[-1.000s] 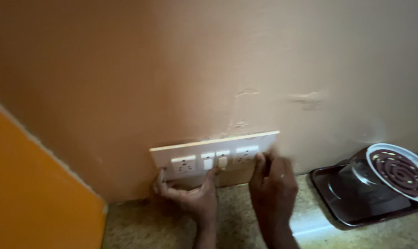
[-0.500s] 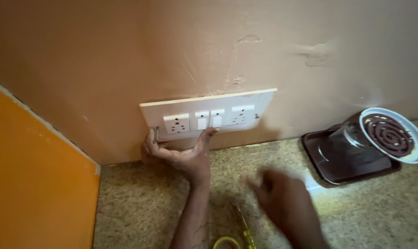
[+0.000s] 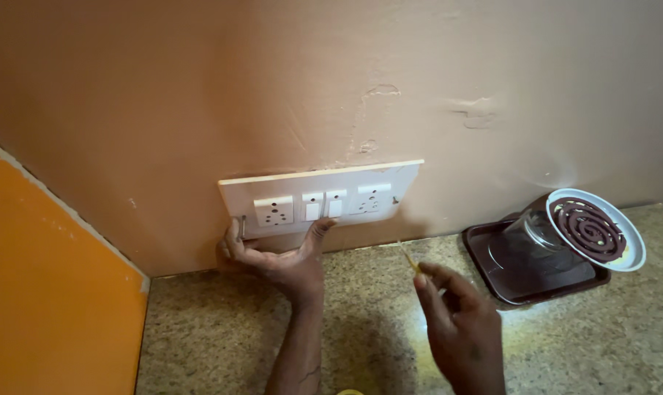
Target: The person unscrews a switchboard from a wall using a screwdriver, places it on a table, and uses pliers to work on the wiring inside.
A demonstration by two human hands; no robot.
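- A speckled stone counter (image 3: 602, 344) is meeting a peach plaster wall (image 3: 200, 88), with an orange panel (image 3: 46, 292) standing at the left.
- A dark tray (image 3: 485, 252) is carrying an upturned glass (image 3: 525, 234) and a white plate holding a coil (image 3: 595, 230), well apart from the hands.
- The left hand (image 3: 276, 256) is gripping the white switch plate (image 3: 320, 197) against the wall from below.
- The right hand (image 3: 459, 322) is pinching a thin screwdriver (image 3: 408, 257) near the plate.

The switch plate (image 3: 320, 199) is smooth, glossy white plastic on a matt, patchy plaster wall (image 3: 273, 80). Below the plate, the bench (image 3: 580, 344) is speckled polished stone; right of it, a glossy brown tray (image 3: 492, 274).
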